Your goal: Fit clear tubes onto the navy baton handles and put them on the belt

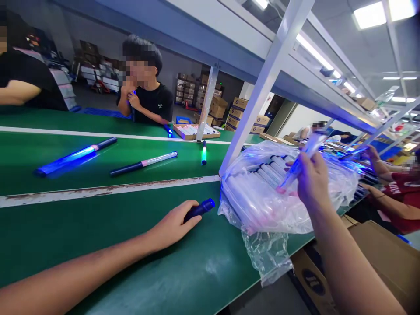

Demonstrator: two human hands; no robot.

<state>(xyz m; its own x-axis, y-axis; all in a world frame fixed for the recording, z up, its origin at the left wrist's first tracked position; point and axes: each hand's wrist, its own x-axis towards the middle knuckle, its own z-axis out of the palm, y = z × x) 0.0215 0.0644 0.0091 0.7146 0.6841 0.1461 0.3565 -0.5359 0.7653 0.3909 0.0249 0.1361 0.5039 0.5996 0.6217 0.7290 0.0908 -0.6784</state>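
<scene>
My left hand [179, 223] is closed around a dark flashlight-like handle [206, 206] whose end glows blue, low over the green table. In my right hand [313, 181] is a clear plastic tube [300, 159], gripped above an open clear plastic bag [236, 188]. Rows of clear tubes with dark ends [271, 170] lie inside that bag. On the belt beyond my left hand are a light stick glowing blue [77, 155], an unlit light stick [144, 163] with a pink band, and a short stick glowing green [204, 153].
A white metal post [259, 96] rises just behind the bag and joins an overhead shelf. Across the belt a person in black [149, 103] holds something at the chest. A person in red [402, 194] works at right. Cardboard boxes [377, 253] stand below the table edge.
</scene>
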